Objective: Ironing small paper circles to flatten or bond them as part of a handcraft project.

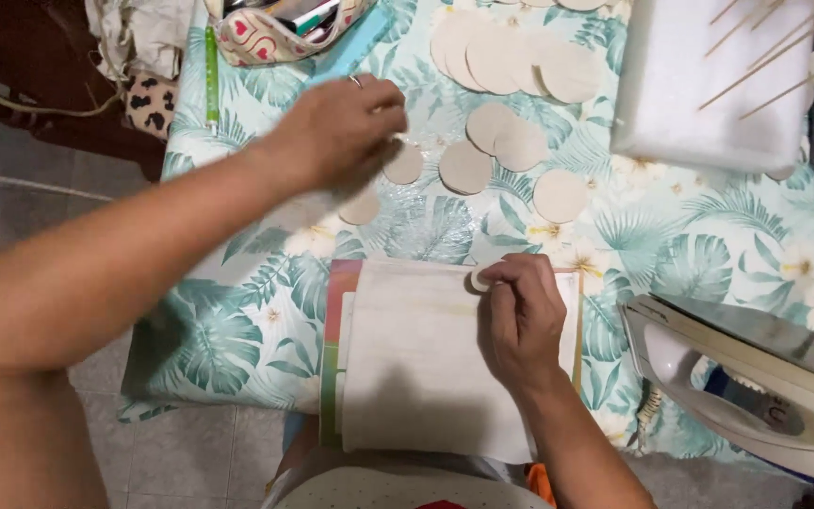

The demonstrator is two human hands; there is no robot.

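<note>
My left hand reaches over the leaf-print cloth and its fingertips touch a small beige fabric circle; another circle lies just below the hand. My right hand rests on a cream fabric sheet and pinches a small beige circle at the sheet's top edge. The sheet lies over a book or board with a coloured edge.
More beige circles lie loose and stacked in a row at the back. A white foam block with wooden skewers sits back right. A clothes iron lies at right. A pencil pouch and green pen are back left.
</note>
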